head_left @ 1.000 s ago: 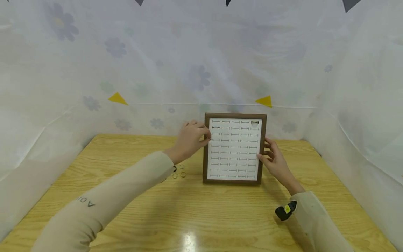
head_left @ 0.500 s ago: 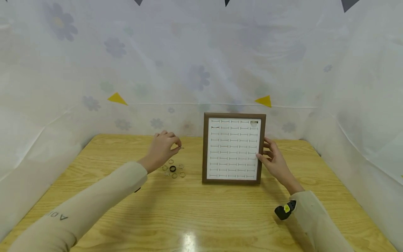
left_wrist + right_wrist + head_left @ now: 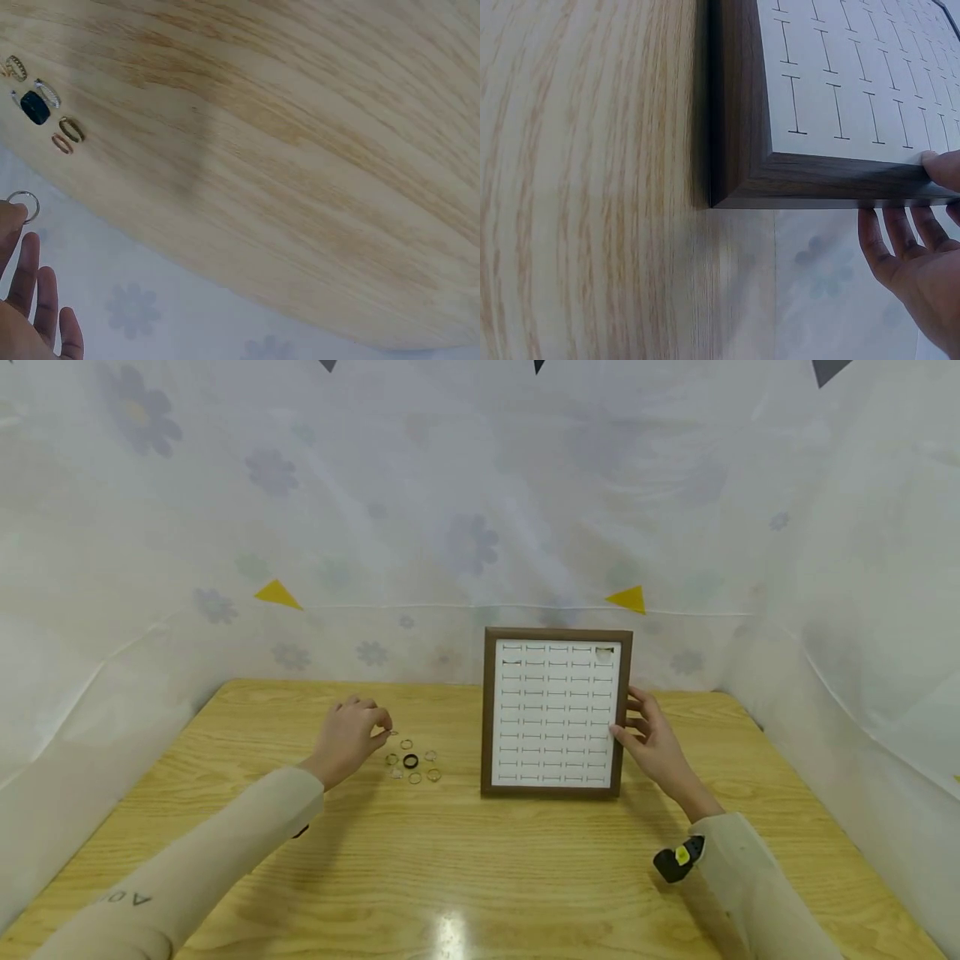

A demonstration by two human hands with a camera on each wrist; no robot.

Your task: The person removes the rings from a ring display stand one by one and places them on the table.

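my left hand [image 3: 347, 739] pinches a thin ring [image 3: 23, 206] just above the loose rings [image 3: 412, 762] on the worktop [image 3: 480, 860]. my right hand [image 3: 652, 745] grips the upright frame's [image 3: 624, 710] right edge.

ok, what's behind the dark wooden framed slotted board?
Behind the dark wooden framed slotted board only the white flower-print sheet shows. The right hand grips its right edge; its fingers reach behind. Its support is hidden.

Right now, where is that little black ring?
In the head view the black ring lies on the wooden table, amid the small metal rings, just right of the left hand and left of the framed board.
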